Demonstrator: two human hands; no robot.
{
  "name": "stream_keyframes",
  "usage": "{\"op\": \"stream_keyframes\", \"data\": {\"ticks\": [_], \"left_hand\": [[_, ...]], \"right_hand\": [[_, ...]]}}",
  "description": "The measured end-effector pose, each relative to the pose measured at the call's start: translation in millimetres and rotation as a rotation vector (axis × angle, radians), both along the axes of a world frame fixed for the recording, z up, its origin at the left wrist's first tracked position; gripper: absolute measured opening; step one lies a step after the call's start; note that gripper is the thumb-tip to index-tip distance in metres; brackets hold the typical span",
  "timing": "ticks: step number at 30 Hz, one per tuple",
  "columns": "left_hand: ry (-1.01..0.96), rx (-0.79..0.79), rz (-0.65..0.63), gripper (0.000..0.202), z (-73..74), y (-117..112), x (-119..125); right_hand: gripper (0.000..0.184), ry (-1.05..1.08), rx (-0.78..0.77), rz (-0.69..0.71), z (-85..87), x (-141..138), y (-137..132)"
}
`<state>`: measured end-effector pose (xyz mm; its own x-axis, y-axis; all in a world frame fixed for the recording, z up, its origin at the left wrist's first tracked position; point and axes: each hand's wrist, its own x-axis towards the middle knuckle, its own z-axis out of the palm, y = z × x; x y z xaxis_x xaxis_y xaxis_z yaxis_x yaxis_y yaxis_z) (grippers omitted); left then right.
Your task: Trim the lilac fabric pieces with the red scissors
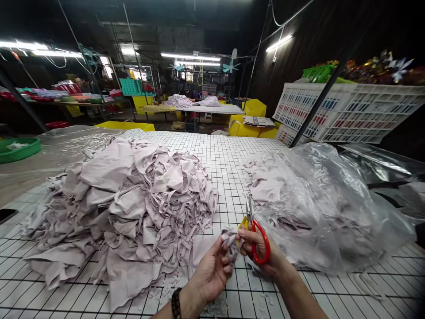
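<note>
My left hand [212,272], a dark bracelet at its wrist, pinches a small pale-lilac fabric piece [230,241] between thumb and fingers. My right hand [260,250] is closed around scissors [260,248] with one red and one yellow handle. Their blades point away from me, near the edge of a plastic bag. The right fingertips also meet the fabric piece, close to the left hand. To the left rises a big heap of matching lilac fabric pieces [133,190] with straps. Clear plastic [328,208] partly covers more such fabric on the right.
Small scraps [262,301] lie on the black-gridded white tabletop [229,164]. A green basin [20,149] and a dark phone-like object [7,215] sit at left. White crates [345,108] stand at back right, behind a slanted dark pole [317,102]. Another table [226,108] is further back.
</note>
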<state>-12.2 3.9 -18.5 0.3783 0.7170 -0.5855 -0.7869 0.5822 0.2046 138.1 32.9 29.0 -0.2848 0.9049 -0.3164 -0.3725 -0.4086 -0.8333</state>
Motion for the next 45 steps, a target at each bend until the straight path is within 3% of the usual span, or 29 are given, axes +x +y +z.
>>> {"op": "stream_keyframes", "data": {"ticks": [2, 5, 8, 12, 15, 18, 20, 24, 28, 35, 42, 45], "left_hand": [[0.060, 0.050, 0.032, 0.023, 4.1, 0.8, -2.9], [0.207, 0.262, 0.105, 0.026, 12.2, 2.2, -11.1], [0.344, 0.485, 0.116, 0.030, 20.4, 5.6, -20.3], [0.386, 0.540, 0.044, 0.030, 27.4, 14.0, -30.5], [0.382, 0.500, -0.035, 0.028, 30.0, 19.2, -37.7], [0.376, 0.459, -0.089, 0.029, 32.2, 18.8, -44.6], [0.361, 0.444, -0.097, 0.031, 33.3, 15.3, -48.2], [0.305, 0.391, -0.118, 0.029, 34.5, 5.9, -52.7], [0.274, 0.372, -0.109, 0.025, 35.2, 0.5, -54.5], [0.354, 0.499, -0.154, 0.028, 37.8, 1.8, -47.6], [0.984, 0.840, -0.096, 0.034, 50.1, 10.7, -53.0], [1.135, 0.933, -0.056, 0.038, 46.2, 15.4, -53.0]], "right_hand": [[0.022, -0.092, 0.011, -0.021, -12.3, 2.8, 2.5], [0.028, -0.423, 0.123, -0.130, -31.8, 8.5, 5.9], [0.031, -0.585, 0.284, -0.151, -32.5, 9.7, 5.6], [0.031, -0.596, 0.507, 0.060, -4.2, -3.1, 7.5], [0.036, -0.525, 0.577, 0.265, 10.5, -17.3, 19.3], [0.030, -0.425, 0.591, 0.427, 7.9, -27.4, 35.7], [0.021, -0.416, 0.619, 0.446, 0.9, -31.0, 44.6], [0.016, -0.395, 0.635, 0.373, -10.4, -34.2, 52.6], [0.012, -0.446, 0.669, 0.266, -11.3, -35.8, 51.9], [0.015, -0.597, 0.732, 0.148, -7.2, -38.4, 43.3], [0.012, -0.699, 0.706, 0.029, -6.5, -34.2, 32.3], [0.019, -0.716, 0.654, -0.068, -8.4, -34.0, 31.0]]}}
